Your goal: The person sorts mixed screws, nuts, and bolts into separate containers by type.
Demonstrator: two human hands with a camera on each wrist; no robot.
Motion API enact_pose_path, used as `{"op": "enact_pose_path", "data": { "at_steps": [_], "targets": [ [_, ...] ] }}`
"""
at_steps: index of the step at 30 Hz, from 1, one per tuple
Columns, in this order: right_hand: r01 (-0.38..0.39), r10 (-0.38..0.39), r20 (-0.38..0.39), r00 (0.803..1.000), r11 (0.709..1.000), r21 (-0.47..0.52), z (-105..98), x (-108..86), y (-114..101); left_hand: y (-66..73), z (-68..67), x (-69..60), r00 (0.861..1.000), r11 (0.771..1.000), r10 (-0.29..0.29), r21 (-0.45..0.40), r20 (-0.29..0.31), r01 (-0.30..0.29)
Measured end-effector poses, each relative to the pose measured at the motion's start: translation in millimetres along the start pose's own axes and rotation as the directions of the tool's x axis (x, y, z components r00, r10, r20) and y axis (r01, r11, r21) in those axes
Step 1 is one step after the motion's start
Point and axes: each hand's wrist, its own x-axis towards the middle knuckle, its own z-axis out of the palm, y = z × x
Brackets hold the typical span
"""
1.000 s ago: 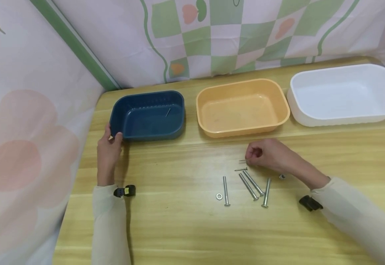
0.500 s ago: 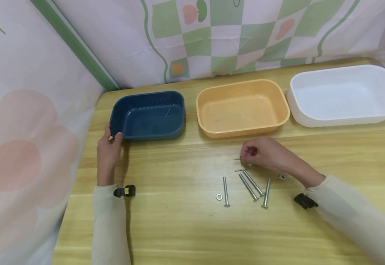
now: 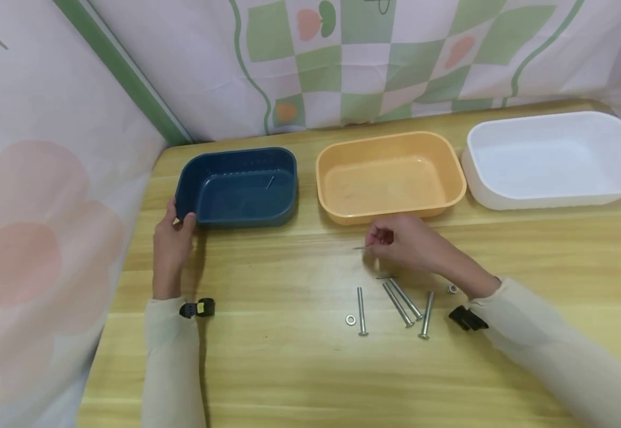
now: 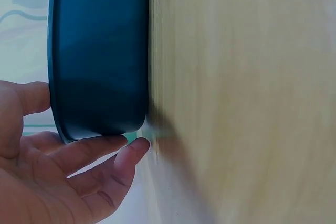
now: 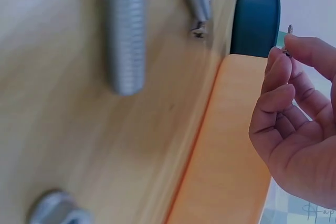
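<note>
My left hand holds the near left corner of a dark blue plastic tray; in the left wrist view the thumb lies against its rim and the fingers bend under the corner. Inside that tray lies one small screw. My right hand pinches another small screw between thumb and fingertips, just in front of the orange tray. Below this hand, a third small screw with a cross-slotted head lies on the table near several long bolts.
A ring-shaped washer or nut lies left of the bolts, and a nut lies to their right. A white tray stands at the far right, beside the orange one. Printed cloth hangs behind the wooden table.
My right hand has moved left with the pinched screw, away from the loose nut and toward the front of the orange tray. My left hand has stayed at the blue tray's corner.
</note>
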Motion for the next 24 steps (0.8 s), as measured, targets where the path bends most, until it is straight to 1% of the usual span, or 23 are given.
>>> {"op": "enact_pose_path", "data": {
  "at_steps": [6,11,15,24],
  "targets": [
    [0.002,-0.002,-0.013,1.0,1.0,0.002,-1,6.9,-9,-1.4,0.4,0.2,1.0,1.0,0.01,0.002,-0.004,-0.01],
    [0.028,-0.028,-0.028,0.999,0.999,0.018,2,12.9,-15,-1.0,2.2,0.3,1.0,1.0,0.008,-0.018,0.001,-0.008],
    [0.045,-0.044,-0.022,0.999,0.998,0.048,5,19.0,-20,0.2,2.7,-0.6,1.0,1.0,0.004,-0.011,-0.01,-0.004],
    [0.047,-0.046,-0.009,0.999,0.996,0.079,10,27.7,-29,0.6,4.5,-0.8,1.0,1.0,-0.004,-0.004,-0.011,0.004]
  ]
}}
